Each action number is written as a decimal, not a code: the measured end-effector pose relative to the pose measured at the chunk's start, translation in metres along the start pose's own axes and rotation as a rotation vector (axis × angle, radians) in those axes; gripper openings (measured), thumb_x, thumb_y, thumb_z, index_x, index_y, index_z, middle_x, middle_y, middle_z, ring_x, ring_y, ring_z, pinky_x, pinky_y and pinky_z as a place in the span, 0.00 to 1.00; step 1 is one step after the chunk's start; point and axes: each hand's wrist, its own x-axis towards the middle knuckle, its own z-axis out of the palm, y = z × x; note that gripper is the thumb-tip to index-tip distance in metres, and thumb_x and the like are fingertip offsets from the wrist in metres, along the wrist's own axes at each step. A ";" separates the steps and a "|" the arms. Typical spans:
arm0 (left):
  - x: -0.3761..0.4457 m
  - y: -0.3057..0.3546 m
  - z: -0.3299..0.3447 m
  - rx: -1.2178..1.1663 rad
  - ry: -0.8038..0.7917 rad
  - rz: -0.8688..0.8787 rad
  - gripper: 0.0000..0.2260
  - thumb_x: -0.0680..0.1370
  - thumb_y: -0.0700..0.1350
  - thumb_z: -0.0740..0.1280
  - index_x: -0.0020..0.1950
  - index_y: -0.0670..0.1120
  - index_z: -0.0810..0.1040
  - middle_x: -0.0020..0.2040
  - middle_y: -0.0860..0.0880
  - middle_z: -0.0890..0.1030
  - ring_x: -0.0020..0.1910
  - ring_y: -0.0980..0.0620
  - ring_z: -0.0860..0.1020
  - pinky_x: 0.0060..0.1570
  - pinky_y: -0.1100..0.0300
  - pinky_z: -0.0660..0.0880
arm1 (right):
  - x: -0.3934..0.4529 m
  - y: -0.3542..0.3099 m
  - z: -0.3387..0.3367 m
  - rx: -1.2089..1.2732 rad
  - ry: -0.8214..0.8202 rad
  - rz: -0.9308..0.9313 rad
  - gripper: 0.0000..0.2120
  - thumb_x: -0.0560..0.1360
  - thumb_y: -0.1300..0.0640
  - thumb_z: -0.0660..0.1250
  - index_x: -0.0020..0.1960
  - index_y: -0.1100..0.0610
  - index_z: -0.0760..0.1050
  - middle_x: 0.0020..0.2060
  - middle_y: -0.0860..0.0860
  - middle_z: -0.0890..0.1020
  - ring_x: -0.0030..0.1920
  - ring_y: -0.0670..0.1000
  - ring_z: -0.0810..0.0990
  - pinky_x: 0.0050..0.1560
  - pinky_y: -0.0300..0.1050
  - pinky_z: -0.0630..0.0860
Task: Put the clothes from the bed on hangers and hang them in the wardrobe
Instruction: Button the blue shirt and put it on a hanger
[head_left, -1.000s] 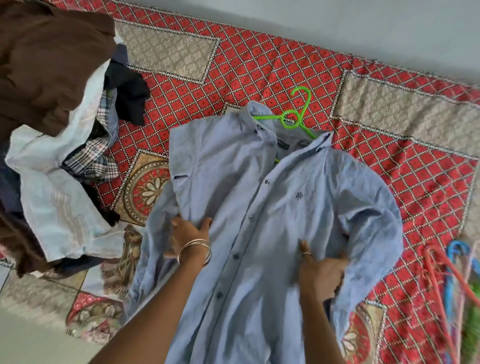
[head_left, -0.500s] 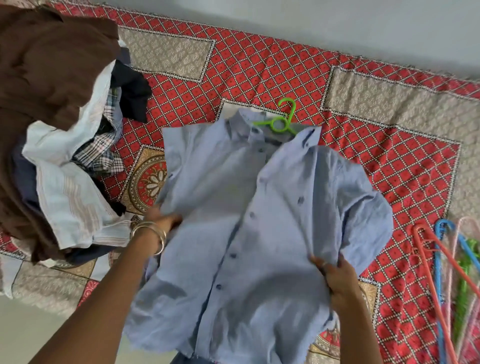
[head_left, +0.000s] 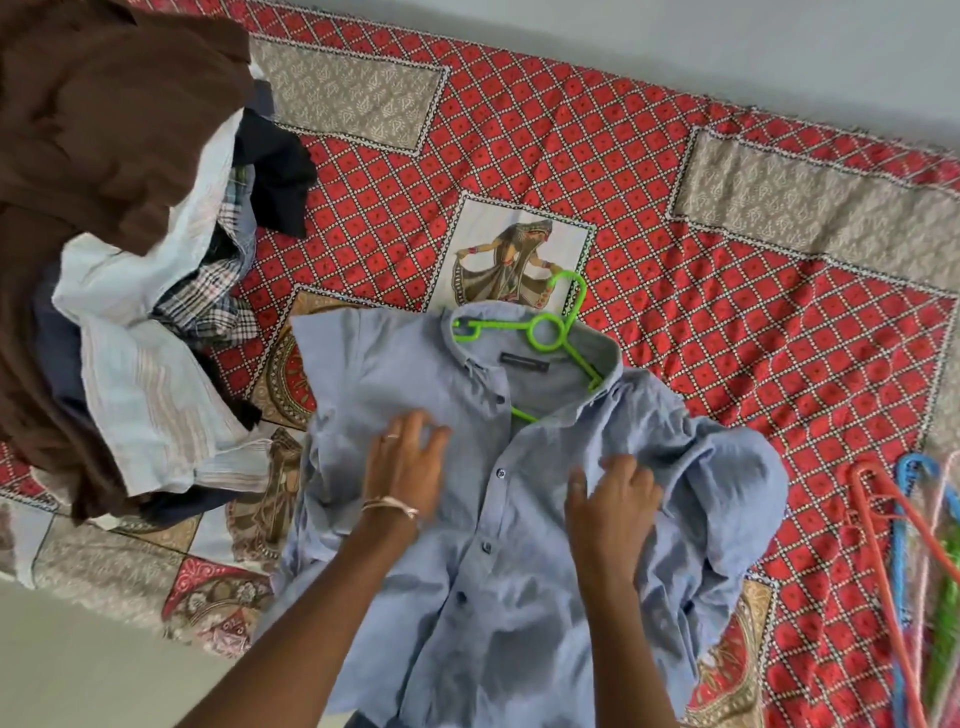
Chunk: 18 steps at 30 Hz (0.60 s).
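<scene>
One shirt on one green hanger; left hand flat, right hand seemingly pinching cloth. Bare bedspread at twelve o'clock.

Even daylight, soft shadows, edges warped, blurry.

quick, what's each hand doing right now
Left hand: open, fingers spread flat on the shirt.
Right hand: fingers curled, gripping a fold of the shirt.
</scene>
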 end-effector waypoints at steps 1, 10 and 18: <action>0.012 0.004 0.003 -0.084 -0.082 0.003 0.19 0.62 0.38 0.75 0.51 0.46 0.81 0.51 0.42 0.77 0.46 0.38 0.79 0.41 0.47 0.76 | 0.014 -0.009 0.004 0.149 -0.023 0.002 0.16 0.72 0.57 0.73 0.53 0.66 0.74 0.48 0.66 0.77 0.52 0.67 0.74 0.50 0.55 0.68; 0.112 0.023 -0.027 -0.325 0.261 -0.169 0.07 0.73 0.38 0.69 0.50 0.43 0.77 0.48 0.41 0.76 0.47 0.37 0.75 0.42 0.46 0.72 | 0.083 -0.075 0.014 0.149 0.269 -0.210 0.09 0.74 0.62 0.68 0.50 0.66 0.72 0.47 0.63 0.76 0.48 0.64 0.74 0.47 0.55 0.69; 0.149 0.001 -0.008 -0.590 0.069 -0.143 0.21 0.77 0.52 0.54 0.62 0.43 0.77 0.59 0.42 0.77 0.58 0.41 0.75 0.56 0.42 0.72 | 0.138 -0.096 0.019 -0.427 -0.196 -0.273 0.09 0.76 0.65 0.62 0.56 0.59 0.75 0.54 0.58 0.79 0.63 0.59 0.70 0.69 0.66 0.54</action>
